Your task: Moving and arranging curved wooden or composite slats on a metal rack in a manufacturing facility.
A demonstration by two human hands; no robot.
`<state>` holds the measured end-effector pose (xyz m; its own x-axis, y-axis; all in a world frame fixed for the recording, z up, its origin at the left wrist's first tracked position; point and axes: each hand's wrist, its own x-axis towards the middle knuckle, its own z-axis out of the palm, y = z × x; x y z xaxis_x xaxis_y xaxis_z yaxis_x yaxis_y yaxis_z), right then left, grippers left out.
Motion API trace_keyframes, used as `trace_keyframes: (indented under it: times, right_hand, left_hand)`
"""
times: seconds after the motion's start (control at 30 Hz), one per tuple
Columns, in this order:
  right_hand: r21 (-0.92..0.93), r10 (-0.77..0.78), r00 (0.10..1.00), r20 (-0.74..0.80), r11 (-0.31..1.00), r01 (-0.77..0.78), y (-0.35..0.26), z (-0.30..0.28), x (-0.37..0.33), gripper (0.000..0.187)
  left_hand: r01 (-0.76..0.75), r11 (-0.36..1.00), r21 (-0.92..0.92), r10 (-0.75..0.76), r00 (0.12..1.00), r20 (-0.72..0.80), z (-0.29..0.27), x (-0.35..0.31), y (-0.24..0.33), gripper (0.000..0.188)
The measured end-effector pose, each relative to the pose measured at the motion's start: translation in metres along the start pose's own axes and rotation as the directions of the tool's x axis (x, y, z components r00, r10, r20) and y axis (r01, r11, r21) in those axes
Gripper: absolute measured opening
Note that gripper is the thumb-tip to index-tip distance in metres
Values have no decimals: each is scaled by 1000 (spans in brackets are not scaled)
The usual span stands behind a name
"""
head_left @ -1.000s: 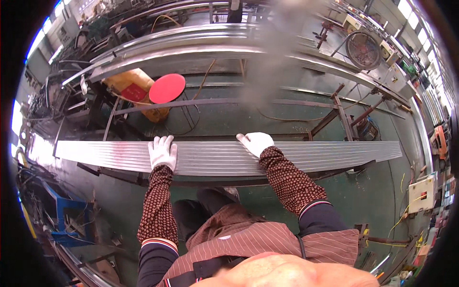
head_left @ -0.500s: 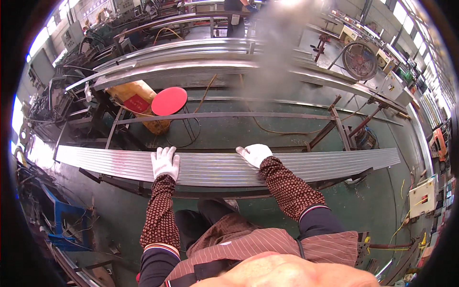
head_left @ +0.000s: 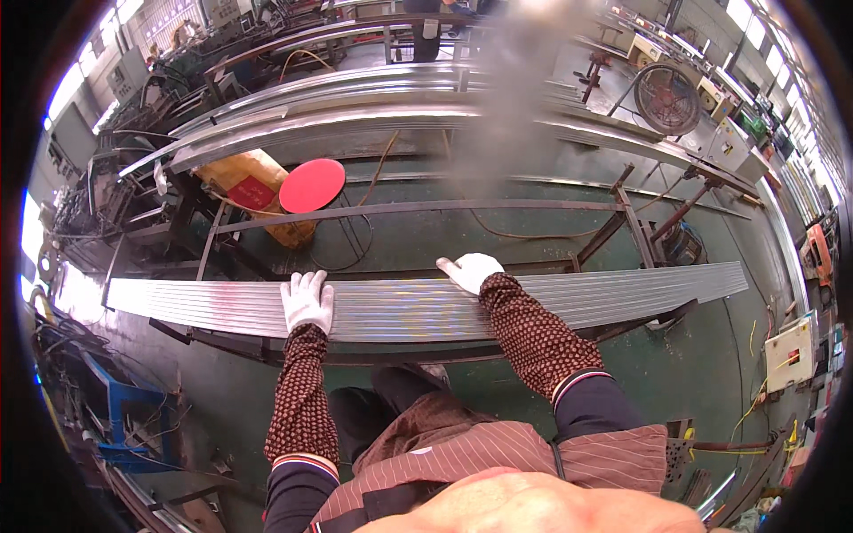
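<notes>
A row of long, narrow silver metal profiles (head_left: 400,311) lies side by side across a dark metal rack in front of me. My left hand (head_left: 307,304), in a white glove, rests on the profiles left of the middle, its fingers spread and pointing away from me. Farther right, my right hand (head_left: 474,272), also white-gloved, is at the profiles' far edge. Its thumb sticks out to the left; the other fingers are partly hidden behind the hand. Neither hand has lifted a profile off the row. Patterned brown sleeve covers are on both forearms.
Beyond the rack, a red round stool (head_left: 312,186) stands near a yellow sack (head_left: 258,173). More long metal profiles (head_left: 355,124) lie on a rack farther back. A large fan (head_left: 666,99) stands at far right, a blue metal frame (head_left: 124,409) at lower left. Another person (head_left: 426,35) stands at the back.
The view has tilted slightly, so the profiles' right end appears higher and the left end a little lower. Both hands keep nearly the same place on the profiles.
</notes>
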<state>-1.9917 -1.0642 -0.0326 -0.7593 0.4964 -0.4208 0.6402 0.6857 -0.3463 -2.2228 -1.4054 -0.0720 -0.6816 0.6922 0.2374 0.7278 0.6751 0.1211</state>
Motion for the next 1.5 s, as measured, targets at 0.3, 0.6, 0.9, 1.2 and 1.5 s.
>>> trace_keyframes:
  times: [0.3,0.6,0.9,1.2,1.5]
  right_hand:
    - [8,-8,1000,27,1000,8,-2,-2,-3,92]
    - [23,10,999,48,1000,-11,4,2,1,89]
    - [37,-11,999,30,999,10,0,3,2,91]
    - [52,2,998,57,999,-5,1,0,-1,90]
    - [-33,-4,1000,-19,999,4,-5,3,10,88]
  left_hand:
    - [3,1000,18,-2,1000,-20,3,0,0,46]
    - [17,999,-30,-18,1000,-12,-3,1,6,45]
    - [-1,1000,-4,1,999,-35,1,0,-2,45]
    - [8,1000,-1,-8,999,-46,2,0,2,44]
    - [22,999,-33,-25,996,-89,-3,1,0,44]
